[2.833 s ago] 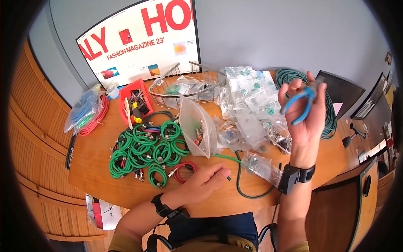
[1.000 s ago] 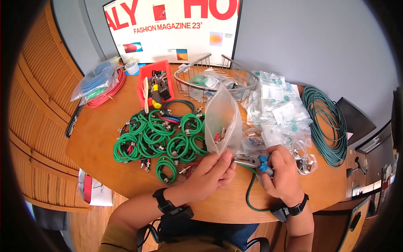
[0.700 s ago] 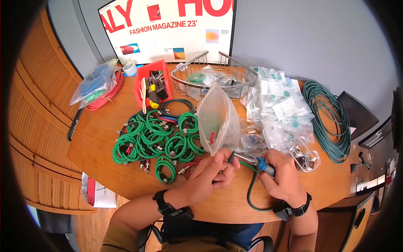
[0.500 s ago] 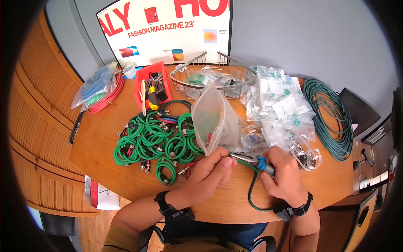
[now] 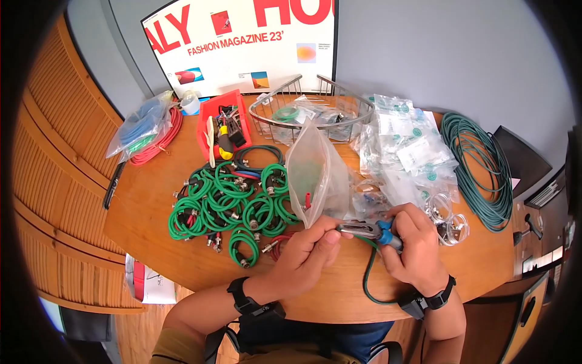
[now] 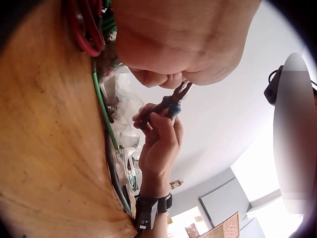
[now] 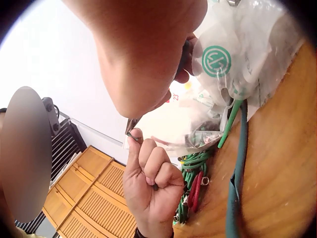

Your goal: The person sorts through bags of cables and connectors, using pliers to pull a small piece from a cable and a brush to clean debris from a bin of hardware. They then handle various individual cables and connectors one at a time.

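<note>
My left hand [image 5: 303, 258] pinches a short piece of dark green cable [image 7: 132, 135] between thumb and forefinger, its other fingers curled into the palm. Most of that cable is hidden by the fingers. My right hand [image 5: 415, 246] grips a pair of pliers [image 5: 364, 229] by its blue handles. The plier tips point left and stand right at the left fingertips; in the left wrist view [image 6: 183, 89] they are slightly apart. Just beyond the hands stands a frosted zip bag [image 5: 318, 176], upright and gaping, with small red pieces inside.
Green coiled cables [image 5: 224, 200] with metal connectors are heaped at left. A red bin [image 5: 242, 109] of tools and a wire basket [image 5: 285, 131] stand behind. Clear packets [image 5: 409, 142] and a big dark green coil [image 5: 479, 176] lie at right. A loose cable [image 5: 365, 279] curves below the pliers.
My right hand was raised at the right with the pliers across its palm; it has come down to the left hand. The plier tips now meet the pinched cable piece. The head view has shifted.
</note>
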Tool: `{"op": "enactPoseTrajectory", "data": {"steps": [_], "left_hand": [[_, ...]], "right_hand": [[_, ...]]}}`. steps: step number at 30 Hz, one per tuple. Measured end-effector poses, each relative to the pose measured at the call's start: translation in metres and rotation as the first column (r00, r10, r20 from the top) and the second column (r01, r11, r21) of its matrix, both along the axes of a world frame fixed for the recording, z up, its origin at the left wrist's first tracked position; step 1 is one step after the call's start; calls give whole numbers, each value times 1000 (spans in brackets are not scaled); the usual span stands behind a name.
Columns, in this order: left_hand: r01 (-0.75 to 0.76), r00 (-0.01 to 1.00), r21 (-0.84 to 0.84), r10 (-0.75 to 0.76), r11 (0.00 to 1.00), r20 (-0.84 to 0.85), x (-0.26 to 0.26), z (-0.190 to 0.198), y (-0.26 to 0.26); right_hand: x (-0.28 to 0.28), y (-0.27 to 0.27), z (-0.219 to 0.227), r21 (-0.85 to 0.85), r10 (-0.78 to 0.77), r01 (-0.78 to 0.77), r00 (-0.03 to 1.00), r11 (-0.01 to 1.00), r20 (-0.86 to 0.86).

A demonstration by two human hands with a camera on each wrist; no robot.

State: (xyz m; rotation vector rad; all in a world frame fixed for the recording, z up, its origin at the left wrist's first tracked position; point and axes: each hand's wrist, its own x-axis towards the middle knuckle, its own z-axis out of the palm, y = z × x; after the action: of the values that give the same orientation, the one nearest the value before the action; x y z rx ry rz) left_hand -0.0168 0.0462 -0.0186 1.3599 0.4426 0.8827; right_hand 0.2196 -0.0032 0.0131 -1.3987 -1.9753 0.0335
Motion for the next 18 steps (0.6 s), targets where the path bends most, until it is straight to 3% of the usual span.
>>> {"op": "enactPoseTrajectory", "data": {"steps": [8, 18], "left_hand": [[33, 999, -13, -33, 999, 28, -1, 0, -1], [-22, 998, 29, 23, 999, -53, -2, 2, 0]], "right_hand": [[-1, -1, 0, -3, -10, 10, 1000, 1000, -8], [0, -2, 3, 44, -44, 41, 995, 998, 86]]}}
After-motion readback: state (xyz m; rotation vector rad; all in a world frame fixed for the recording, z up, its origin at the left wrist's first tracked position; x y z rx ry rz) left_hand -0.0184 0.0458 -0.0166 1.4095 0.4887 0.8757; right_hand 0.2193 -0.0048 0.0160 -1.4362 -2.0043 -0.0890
